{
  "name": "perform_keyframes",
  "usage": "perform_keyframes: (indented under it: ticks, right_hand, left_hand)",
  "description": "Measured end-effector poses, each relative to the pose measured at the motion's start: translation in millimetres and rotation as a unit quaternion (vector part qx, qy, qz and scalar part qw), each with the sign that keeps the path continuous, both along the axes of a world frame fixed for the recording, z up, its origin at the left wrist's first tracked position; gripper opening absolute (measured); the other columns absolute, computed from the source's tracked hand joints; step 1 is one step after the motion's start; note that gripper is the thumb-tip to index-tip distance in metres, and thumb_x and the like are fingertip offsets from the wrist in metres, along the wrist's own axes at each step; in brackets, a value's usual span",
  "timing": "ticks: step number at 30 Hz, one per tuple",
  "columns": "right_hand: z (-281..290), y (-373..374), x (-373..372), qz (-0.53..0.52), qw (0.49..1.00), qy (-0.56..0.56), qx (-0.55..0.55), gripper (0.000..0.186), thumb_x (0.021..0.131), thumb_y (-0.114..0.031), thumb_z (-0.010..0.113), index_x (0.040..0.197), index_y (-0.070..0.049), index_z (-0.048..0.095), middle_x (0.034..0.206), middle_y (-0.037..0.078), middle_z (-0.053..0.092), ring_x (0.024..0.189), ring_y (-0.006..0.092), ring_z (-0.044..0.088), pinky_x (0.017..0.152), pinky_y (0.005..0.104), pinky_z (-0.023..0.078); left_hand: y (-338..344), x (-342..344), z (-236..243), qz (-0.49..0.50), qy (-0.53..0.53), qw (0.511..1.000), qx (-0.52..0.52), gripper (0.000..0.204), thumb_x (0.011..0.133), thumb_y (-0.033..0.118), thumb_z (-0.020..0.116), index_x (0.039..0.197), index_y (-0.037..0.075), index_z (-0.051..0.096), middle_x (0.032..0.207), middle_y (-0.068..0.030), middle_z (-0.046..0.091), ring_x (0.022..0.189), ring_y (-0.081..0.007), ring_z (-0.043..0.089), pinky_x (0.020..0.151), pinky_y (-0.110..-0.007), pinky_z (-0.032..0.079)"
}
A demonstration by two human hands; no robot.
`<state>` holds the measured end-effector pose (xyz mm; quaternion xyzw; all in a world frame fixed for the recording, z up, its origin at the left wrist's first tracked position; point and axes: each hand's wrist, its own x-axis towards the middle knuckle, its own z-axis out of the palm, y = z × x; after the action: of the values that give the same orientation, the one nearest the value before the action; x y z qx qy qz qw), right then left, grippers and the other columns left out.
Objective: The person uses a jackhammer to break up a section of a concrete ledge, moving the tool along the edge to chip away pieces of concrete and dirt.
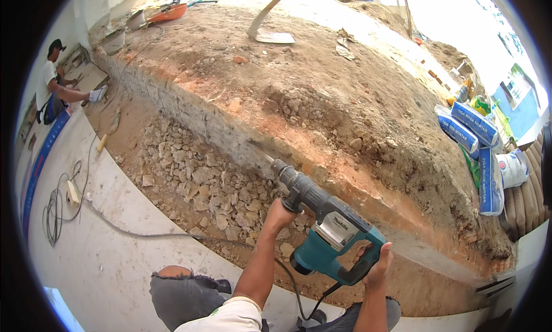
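A teal and black demolition hammer (329, 247) is held in both my hands, pointing up and to the left. My left hand (280, 214) is closed around its side handle near the front. At the back, my right hand (376, 264) wraps the rear grip. The chisel bit (264, 154) meets the upper part of a grey concrete edge (221, 135) that borders the raised soil; whether its tip is sunk in cannot be made out. Below that edge lies a heap of broken rubble (207, 179). A black cord (290, 274) hangs from the hammer.
The cord runs left across the pale floor (132, 263) to a coil (54, 211) and a socket block (73, 193). Another person (54, 84) sits at far left. A hoe (267, 18) stands on the soil; blue-white bags (474, 125) are stacked at right.
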<state>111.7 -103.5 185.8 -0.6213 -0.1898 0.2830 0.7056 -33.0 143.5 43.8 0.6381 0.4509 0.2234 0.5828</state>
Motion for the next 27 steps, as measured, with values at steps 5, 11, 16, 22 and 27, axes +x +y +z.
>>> perform_keyframes:
  ticks: [5,11,16,22,27]
  right_hand:
    - [-12,-17,-27,0.0,1.0,-0.011,0.012,0.065,0.089,-0.067,0.057,0.095,-0.002,0.053,0.07,0.013,0.06,0.058,0.0221,0.062,0.051,0.0321,0.053]
    - [-29,1,-59,0.009,1.0,0.025,0.008,0.065,0.089,-0.066,0.057,0.098,-0.002,0.052,0.073,0.014,0.061,0.059,0.0226,0.062,0.054,0.0341,0.054]
    - [-22,4,-75,-0.007,0.999,0.049,-0.008,0.064,0.091,-0.067,0.054,0.095,-0.003,0.051,0.072,0.014,0.06,0.059,0.0227,0.062,0.054,0.0342,0.055]
    - [-11,-19,-78,-0.038,0.997,0.061,-0.008,0.065,0.091,-0.069,0.052,0.093,-0.004,0.053,0.071,0.012,0.06,0.057,0.0223,0.062,0.054,0.0333,0.055]
    - [-17,-49,-69,-0.01,0.992,0.12,0.031,0.063,0.092,-0.068,0.05,0.1,-0.005,0.055,0.076,0.011,0.062,0.064,0.0221,0.063,0.059,0.0349,0.054]
  left_hand:
    - [-7,-14,-3,-0.017,-0.048,0.999,0.006,0.032,0.066,0.024,0.087,0.082,0.0,0.072,0.074,-0.0142,0.071,0.069,-0.0277,0.068,0.067,-0.038,0.052]
    - [7,-51,-17,-0.011,0.02,0.999,-0.022,0.032,0.067,0.013,0.088,0.09,-0.002,0.072,0.082,-0.0088,0.073,0.073,-0.0149,0.063,0.072,-0.035,0.051]
    - [17,-55,-3,-0.012,0.06,0.998,-0.014,0.032,0.065,0.015,0.089,0.087,-0.002,0.071,0.082,-0.012,0.073,0.074,-0.0163,0.065,0.072,-0.036,0.052]
    - [-21,-51,-1,-0.002,0.119,0.993,0.005,0.036,0.064,0.028,0.085,0.086,0.002,0.073,0.083,-0.0178,0.072,0.081,-0.0322,0.07,0.072,-0.041,0.053]
    - [-41,-53,38,0.004,0.145,0.989,0.014,0.029,0.067,0.028,0.075,0.084,0.004,0.073,0.083,-0.0203,0.071,0.082,-0.0389,0.069,0.073,-0.044,0.055]
